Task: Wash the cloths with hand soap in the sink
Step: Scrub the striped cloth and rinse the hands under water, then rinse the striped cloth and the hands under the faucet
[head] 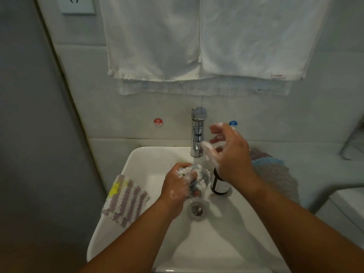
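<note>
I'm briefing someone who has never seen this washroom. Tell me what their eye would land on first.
First, the two soapy hands over the white sink: the left hand squeezes a bunched grey-white cloth below the chrome faucet, while the right hand, fingers spread and foamy, is raised beside the faucet. Next, the purple-striped cloth draped over the sink's left rim, and the white towels hanging on the wall above.

White towels (206,40) hang above; wall socket (78,5)

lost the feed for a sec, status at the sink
Left hand clamped on soapy cloth over basin. Right hand open, sudsy, by faucet. Soap bottle beneath it.
</note>
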A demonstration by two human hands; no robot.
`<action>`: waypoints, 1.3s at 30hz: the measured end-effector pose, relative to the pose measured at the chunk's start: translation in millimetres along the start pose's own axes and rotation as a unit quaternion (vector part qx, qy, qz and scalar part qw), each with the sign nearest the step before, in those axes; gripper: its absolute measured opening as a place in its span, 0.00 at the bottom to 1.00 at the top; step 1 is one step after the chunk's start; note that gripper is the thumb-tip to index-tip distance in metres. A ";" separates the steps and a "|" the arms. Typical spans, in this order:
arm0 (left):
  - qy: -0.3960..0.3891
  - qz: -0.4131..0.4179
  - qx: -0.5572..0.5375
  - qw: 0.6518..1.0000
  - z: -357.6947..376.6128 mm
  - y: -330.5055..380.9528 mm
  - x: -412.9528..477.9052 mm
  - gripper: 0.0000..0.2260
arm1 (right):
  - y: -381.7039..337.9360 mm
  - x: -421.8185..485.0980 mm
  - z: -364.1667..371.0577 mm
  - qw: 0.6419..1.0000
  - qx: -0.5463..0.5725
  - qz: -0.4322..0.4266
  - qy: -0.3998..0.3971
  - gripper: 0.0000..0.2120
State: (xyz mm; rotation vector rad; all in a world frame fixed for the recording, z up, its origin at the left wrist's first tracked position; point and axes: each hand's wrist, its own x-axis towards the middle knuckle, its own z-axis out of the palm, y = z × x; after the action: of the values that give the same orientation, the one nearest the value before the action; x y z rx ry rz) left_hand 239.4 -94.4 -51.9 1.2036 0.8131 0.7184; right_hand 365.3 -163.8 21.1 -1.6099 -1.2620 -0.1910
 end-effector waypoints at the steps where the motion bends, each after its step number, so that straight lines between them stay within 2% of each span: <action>1: 0.001 -0.005 0.000 1.000 0.5 -2.4 0.2 0.07 | -2.9 9.2 2.0 1.000 -0.001 -0.009 0.005 0.19; 4: 0.000 -0.017 -0.002 1.000 -0.3 -10.2 0.7 0.07 | -6.1 34.5 11.0 0.999 -0.016 -0.027 0.013 0.19; 10: -0.026 -0.010 0.016 0.999 -1.1 -18.0 4.9 0.06 | -1.0 57.7 21.1 0.996 -0.061 -0.036 0.050 0.09; 18: -0.053 -0.003 0.008 0.999 0.9 -18.7 7.6 0.06 | -2.8 71.5 14.6 0.997 -0.027 -0.049 0.049 0.08; 26: -0.084 -0.014 -0.018 0.996 -0.2 -19.8 9.0 0.05 | -5.4 79.6 15.5 0.998 0.006 -0.021 0.055 0.08; 30: -0.098 -0.008 -0.026 0.995 -0.2 -20.2 7.4 0.05 | -5.8 64.0 9.0 0.998 0.044 0.014 0.040 0.18; 32: -0.097 -0.009 -0.027 0.995 -0.7 -21.8 8.7 0.06 | -4.1 44.9 1.7 0.998 0.045 0.037 0.039 0.20; 36: -0.093 0.001 -0.011 0.996 0.2 -24.0 10.5 0.08 | 15.1 -14.7 -3.1 0.991 0.019 0.129 0.005 0.15; 39: -0.084 0.020 0.009 0.996 0.2 -25.2 10.4 0.05 | 31.4 -55.7 1.6 0.972 -0.016 0.219 -0.087 0.11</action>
State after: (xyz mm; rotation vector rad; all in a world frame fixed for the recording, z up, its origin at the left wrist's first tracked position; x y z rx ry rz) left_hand 246.3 -91.2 -78.0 1.2818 0.6595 0.6337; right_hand 365.2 -194.4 -35.0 -1.9215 -1.0033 0.2117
